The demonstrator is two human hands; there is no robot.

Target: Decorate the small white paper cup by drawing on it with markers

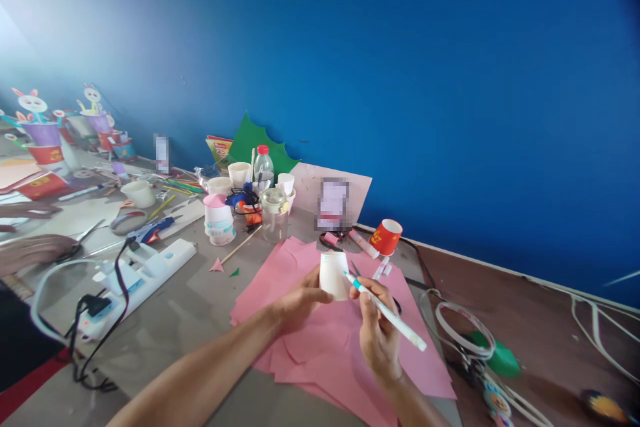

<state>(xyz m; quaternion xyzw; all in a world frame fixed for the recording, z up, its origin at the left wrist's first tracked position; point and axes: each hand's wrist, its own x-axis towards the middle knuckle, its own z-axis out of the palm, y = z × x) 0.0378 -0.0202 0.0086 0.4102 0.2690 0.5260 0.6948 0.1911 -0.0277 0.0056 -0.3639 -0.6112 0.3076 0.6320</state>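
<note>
My left hand (311, 293) is closed on a white paper cup (332, 280), which bears a small light-blue mark near its top left. In my right hand (376, 323) is a white marker (395, 320) with a light-blue band, its tip at the right side of the cup. Whether the tip touches the cup I cannot tell. Beneath both hands lies a stack of pink paper (325, 360). Scissors (354, 268) rest on the paper behind the cup, partly hidden by it and by my right hand.
A red paper cup (385, 237), a lidded glass jar (275, 217) and stacked cups (219, 221) stand behind the paper. At left lie a power strip (165, 260) with cords, a blue glue gun (157, 230) and a co-worker's hand (40, 250). Cables (465, 327) coil at right.
</note>
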